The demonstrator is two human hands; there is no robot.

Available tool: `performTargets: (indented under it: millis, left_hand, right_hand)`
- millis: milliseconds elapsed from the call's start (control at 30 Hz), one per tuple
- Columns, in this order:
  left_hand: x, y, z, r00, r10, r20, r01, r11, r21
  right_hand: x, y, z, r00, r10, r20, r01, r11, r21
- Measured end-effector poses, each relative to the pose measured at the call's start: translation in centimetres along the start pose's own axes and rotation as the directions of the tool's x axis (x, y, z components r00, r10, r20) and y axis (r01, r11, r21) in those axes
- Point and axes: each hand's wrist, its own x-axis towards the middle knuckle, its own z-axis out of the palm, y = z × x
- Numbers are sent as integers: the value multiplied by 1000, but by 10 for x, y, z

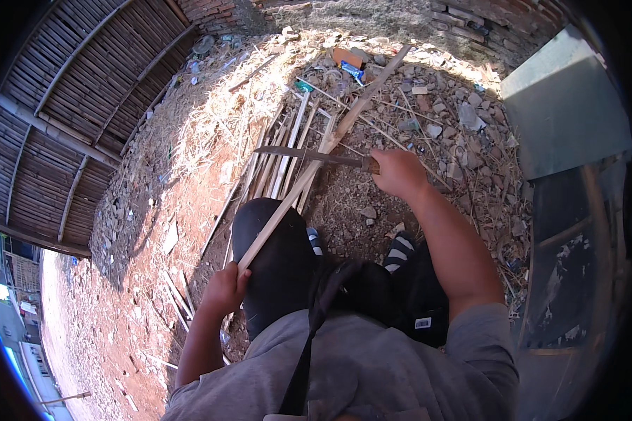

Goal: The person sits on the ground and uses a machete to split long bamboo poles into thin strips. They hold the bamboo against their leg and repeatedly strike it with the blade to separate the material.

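Bare reddish dirt ground (147,231) strewn w/ rubble, straw and stones carries everything; a woven bamboo-slat wall panel (70,105) runs along its left edge, a grey-green flat metal sheet (565,105) sits at its right edge, crumbling red brick wall (211,10) along the far edge. Near the ground's middle lies a loose pile of pale split bamboo strips (281,158), fanned toward the far edge. Person's black-trousered knee (277,252) is raised at the near side. Long pale bamboo pole (316,161) slants across that knee, from near-left up to the far-right rubble. Left hand (225,288) is clamped round the pole's near end, beside the knee. Right hand (398,172), well apart from left, is closed on the handle of a long dark-bladed knife (309,154); blade lies crosswise, touching the pole approx mid-length, above the strip pile. Striped black-white sandals (399,252) show betw. the legs.
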Motion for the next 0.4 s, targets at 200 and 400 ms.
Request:
performTargets:
  millis: [200,400]
  left_hand:
    - [-2,11,-4,999,-52,15,51,998,28]
    - [5,9,-13,992,-106,74,96,987,129]
  right_hand:
    - [-12,-39,20,921,-382,-73,378,924,-61]
    - [22,34,27,977,85,196,-76,996,-54]
